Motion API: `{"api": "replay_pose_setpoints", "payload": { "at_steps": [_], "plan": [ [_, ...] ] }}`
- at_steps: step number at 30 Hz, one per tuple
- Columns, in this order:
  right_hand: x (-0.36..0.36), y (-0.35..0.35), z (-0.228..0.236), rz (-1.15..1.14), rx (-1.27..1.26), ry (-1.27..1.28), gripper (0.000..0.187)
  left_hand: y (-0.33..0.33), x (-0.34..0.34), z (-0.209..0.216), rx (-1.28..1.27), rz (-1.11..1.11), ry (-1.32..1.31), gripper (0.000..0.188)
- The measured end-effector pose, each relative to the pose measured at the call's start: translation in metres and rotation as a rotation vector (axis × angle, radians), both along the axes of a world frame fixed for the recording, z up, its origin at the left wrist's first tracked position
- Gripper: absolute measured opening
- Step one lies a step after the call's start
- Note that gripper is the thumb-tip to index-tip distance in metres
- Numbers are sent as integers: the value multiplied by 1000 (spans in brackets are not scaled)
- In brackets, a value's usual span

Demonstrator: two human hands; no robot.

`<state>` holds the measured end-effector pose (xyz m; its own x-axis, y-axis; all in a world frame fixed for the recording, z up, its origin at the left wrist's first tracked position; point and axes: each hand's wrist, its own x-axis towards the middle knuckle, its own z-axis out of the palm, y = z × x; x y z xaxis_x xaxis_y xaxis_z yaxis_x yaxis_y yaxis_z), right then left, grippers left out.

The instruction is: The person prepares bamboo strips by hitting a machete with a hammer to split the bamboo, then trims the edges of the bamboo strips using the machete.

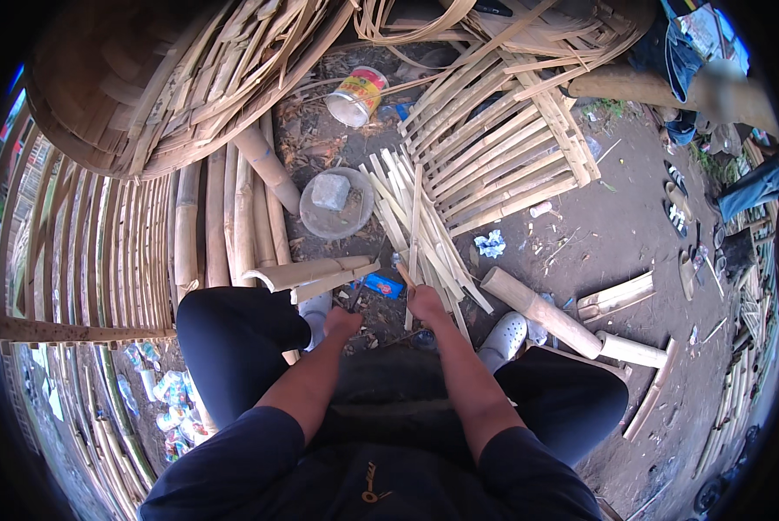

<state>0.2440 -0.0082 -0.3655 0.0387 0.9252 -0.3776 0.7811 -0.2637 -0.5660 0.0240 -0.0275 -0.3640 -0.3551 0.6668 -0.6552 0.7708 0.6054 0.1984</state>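
Observation:
Both my hands are in front of me, between my knees. My left hand (343, 323) is closed round a thin dark blade-like piece (356, 297) that points away from me; its exact kind is too small to tell. Closed as well, my right hand (424, 302) grips a short brown wooden piece (405, 276), its far end pointing away. Beyond the left hand lie split bamboo pieces (307, 272), and a blue packet (379, 286) rests on the ground between the hands. Pale bamboo strips (398, 200) lie in a loose pile just past the right hand.
A grey stone (330, 191) sits on a round basin (354, 217). Farther off are a paint bucket (355, 95) and a slatted bamboo panel (502, 148). Bamboo poles (243, 217) run along the left. A thick bamboo tube (541, 313) lies beside my right shoe (503, 340); sandals (677, 200) stand far right.

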Motion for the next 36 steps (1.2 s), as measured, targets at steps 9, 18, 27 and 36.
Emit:
{"api": "replay_pose_setpoints", "payload": {
  "at_steps": [9, 18, 27, 36],
  "plan": [
    [7, 0, -44, -185, 23, -165, 29, 6, -5, 10, -55, -42, -3, 47],
    [1, 3, -22, -146, 282, 73, 33, 18, -5, 10, -90, -101, -16, 49],
    [-5, -5, -41, -73, 144, 77, 36, 23, 7, 6, -52, -123, -15, 54],
    [5, 3, -36, -106, 119, 122, 40, 38, -8, 24, -84, -200, -49, 51]
  ]
}}
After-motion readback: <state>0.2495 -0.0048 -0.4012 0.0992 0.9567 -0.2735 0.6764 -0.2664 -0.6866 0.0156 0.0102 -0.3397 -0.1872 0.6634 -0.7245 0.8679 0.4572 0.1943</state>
